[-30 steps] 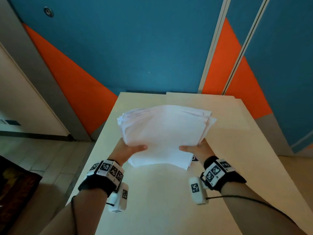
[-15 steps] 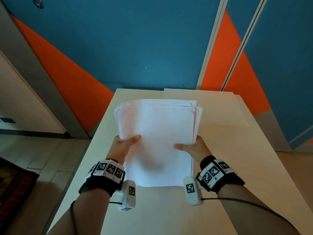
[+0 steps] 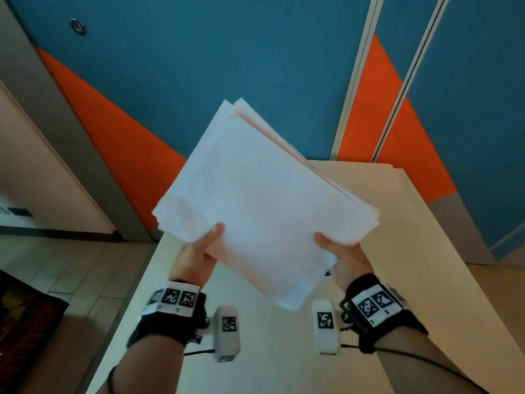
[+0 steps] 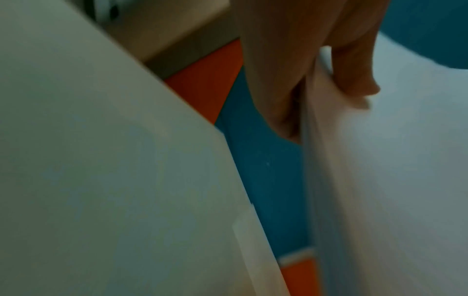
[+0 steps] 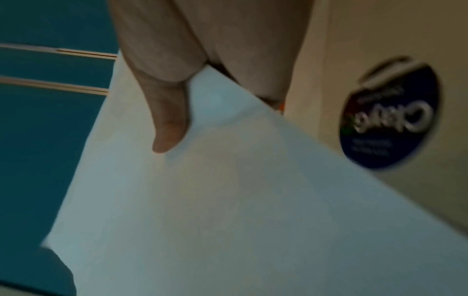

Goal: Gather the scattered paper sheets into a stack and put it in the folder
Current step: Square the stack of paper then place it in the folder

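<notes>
A thick stack of white paper sheets (image 3: 264, 200) is lifted off the table and turned like a diamond, one corner up. My left hand (image 3: 199, 251) pinches its lower left edge, thumb on top. My right hand (image 3: 341, 251) pinches the lower right edge the same way. In the left wrist view the thumb and fingers (image 4: 352, 66) clamp the stack (image 4: 380, 180). The right wrist view has the thumb (image 5: 167, 120) lying on the top sheet (image 5: 228, 200). A cream folder (image 3: 397, 200) lies flat on the table behind the stack, partly hidden by it.
The cream table (image 3: 270, 351) runs from me to the blue and orange wall (image 3: 227, 66). Its left edge drops to a tiled floor (image 3: 71, 274). A round dark blue sticker (image 5: 387, 118) shows on the folder in the right wrist view.
The stack has risen off the table and rotated from square to corner-up. Both hands have kept their grip on its lower edges.
</notes>
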